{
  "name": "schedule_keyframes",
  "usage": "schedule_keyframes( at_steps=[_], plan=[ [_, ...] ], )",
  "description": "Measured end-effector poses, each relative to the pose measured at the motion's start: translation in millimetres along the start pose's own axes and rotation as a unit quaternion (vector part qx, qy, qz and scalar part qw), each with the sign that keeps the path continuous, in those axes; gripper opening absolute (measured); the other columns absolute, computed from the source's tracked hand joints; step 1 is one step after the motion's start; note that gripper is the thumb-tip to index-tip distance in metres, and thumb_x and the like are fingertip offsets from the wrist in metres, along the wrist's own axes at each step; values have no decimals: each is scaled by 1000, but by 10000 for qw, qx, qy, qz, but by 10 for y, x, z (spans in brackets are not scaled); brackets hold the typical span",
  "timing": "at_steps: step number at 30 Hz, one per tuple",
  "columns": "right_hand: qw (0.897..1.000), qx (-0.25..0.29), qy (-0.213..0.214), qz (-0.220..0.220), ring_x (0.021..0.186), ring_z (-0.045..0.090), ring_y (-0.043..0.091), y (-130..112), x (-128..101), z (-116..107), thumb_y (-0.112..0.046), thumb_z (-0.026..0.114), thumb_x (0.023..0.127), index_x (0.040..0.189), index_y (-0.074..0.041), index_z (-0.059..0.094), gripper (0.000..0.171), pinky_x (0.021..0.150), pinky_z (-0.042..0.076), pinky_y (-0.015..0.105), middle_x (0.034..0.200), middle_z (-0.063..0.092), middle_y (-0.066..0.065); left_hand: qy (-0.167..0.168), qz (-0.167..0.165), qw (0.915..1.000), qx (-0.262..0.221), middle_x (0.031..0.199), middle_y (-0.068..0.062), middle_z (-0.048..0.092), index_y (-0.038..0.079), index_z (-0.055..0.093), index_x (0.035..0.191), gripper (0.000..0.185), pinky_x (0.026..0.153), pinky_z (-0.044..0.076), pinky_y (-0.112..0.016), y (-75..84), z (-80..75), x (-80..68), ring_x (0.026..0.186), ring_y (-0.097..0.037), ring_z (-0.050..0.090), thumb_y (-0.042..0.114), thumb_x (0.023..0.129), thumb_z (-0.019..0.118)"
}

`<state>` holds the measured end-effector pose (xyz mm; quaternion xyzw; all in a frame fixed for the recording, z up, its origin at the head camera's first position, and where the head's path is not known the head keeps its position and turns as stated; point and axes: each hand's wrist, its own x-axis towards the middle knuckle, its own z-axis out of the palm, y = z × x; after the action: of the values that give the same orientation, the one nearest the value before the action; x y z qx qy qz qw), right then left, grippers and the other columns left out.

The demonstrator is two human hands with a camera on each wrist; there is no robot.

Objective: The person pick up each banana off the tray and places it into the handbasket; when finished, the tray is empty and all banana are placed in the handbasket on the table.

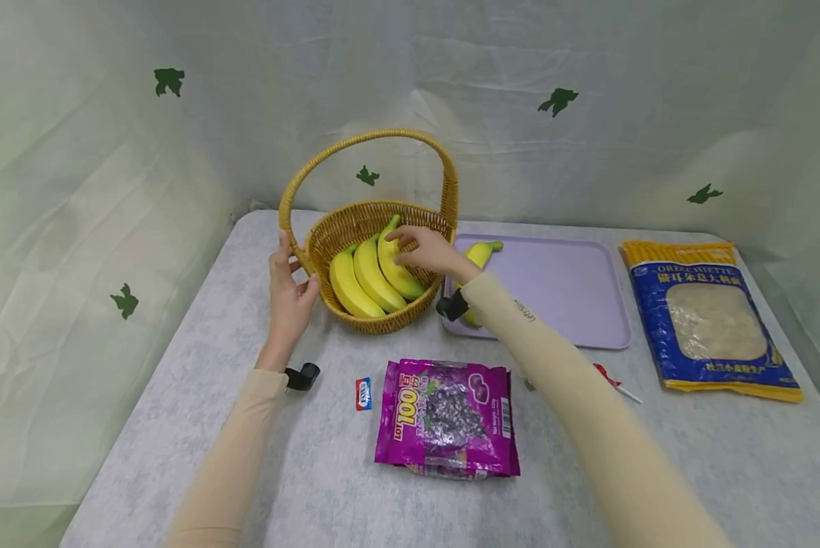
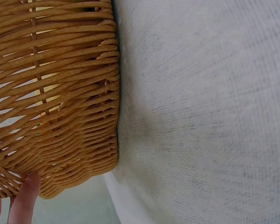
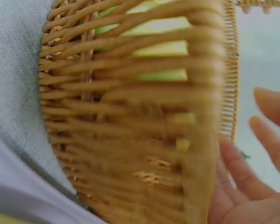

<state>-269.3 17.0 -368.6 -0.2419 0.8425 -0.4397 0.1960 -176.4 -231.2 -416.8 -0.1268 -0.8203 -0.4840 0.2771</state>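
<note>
One wicker basket stands at about eleven o'clock from the middle of the table, and three bananas lie inside it. A fourth banana lies on the single lilac tray, toward one o'clock, so four bananas in all. Two large bags: one purple snack bag at six o'clock, one blue-and-yellow bag at three o'clock. One small red-and-blue packet lies at seven o'clock, and one red-topped stick, partly hidden by a sleeve, at four o'clock. Two hands are in view, the left hand and the right hand.
</note>
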Motion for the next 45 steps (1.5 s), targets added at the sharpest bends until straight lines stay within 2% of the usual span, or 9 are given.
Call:
schedule_keyframes(
  at_steps=[4, 7, 13, 20, 27, 30, 36, 39, 45],
  plan=[
    [9918, 1261, 53, -210, 109, 55, 32, 76, -70, -92, -6, 59, 92, 135, 0, 50, 44, 89, 48, 47, 128, 51, 24, 27, 65, 10000, -26, 124, -23, 33, 60, 7, 144, 97, 70, 42, -12, -9, 0, 0, 112, -40, 44, -9, 91, 48],
    [9822, 1835, 99, -381, 109, 55, 34, 143, -140, -168, -5, 58, 93, 135, 2, 49, 43, 91, 46, 48, 124, 52, 26, 17, 36, 10000, -16, 125, -23, 33, 60, 7, 145, 97, 70, 43, -12, -16, 1, 0, 112, -39, 45, -9, 91, 48],
    [9755, 2127, 267, -500, 106, 56, 36, 300, -329, -322, -8, 59, 94, 134, 0, 51, 42, 89, 46, 51, 120, 54, 25, -11, -48, 10000, -55, 126, -21, 32, 58, 7, 146, 96, 71, 43, -13, -22, 2, -4, 113, -38, 44, -9, 90, 48],
    [9666, 2486, 517, -338, 106, 53, 45, 586, -544, -494, -6, 57, 94, 137, 4, 45, 46, 87, 47, 52, 123, 52, 27, -25, -37, 10000, -34, 126, -22, 32, 55, 7, 148, 95, 69, 42, -13, -28, -1, -11, 115, -37, 44, -9, 90, 47],
    [9693, 2323, 803, -93, 104, 58, 35, 877, -711, -643, -15, 56, 96, 137, 1, 46, 46, 86, 50, 41, 124, 52, 26, -10, 11, 10000, 63, 128, -22, 32, 56, 7, 147, 96, 65, 40, -14, -36, -5, -10, 114, -36, 44, -9, 90, 47],
    [9694, 2275, 920, 24, 102, 58, 37, 963, -765, -674, -13, 56, 96, 137, 0, 47, 44, 83, 52, 39, 123, 53, 25, -18, -16, 10000, 64, 128, -22, 32, 56, 6, 147, 96, 65, 40, -15, -32, -7, -12, 114, -36, 44, -9, 90, 48],
    [9745, 2085, 783, 278, 108, 52, 46, 1068, -838, -707, -10, 53, 97, 141, 2, 40, 47, 86, 50, 45, 128, 47, 31, -18, -8, 10000, 2, 129, -23, 31, 57, 7, 146, 96, 65, 40, -14, -13, -9, -19, 114, -39, 43, -9, 90, 47],
    [9775, 1936, 709, 454, 105, 55, 42, 1106, -869, -700, -11, 53, 97, 143, 0, 39, 49, 88, 48, 48, 127, 47, 32, -31, -9, 10000, -2, 130, -23, 31, 58, 7, 146, 96, 65, 39, -15, -17, -12, -18, 114, -38, 43, -9, 90, 47],
    [9829, 1660, 499, 619, 93, 61, 38, 1141, -925, -655, -11, 56, 96, 144, -3, 39, 51, 80, 52, 46, 122, 52, 31, -53, -5, 10000, -7, 131, -22, 31, 58, 6, 146, 96, 67, 40, -15, -21, -8, -10, 115, -38, 43, -9, 91, 47]
  ],
)
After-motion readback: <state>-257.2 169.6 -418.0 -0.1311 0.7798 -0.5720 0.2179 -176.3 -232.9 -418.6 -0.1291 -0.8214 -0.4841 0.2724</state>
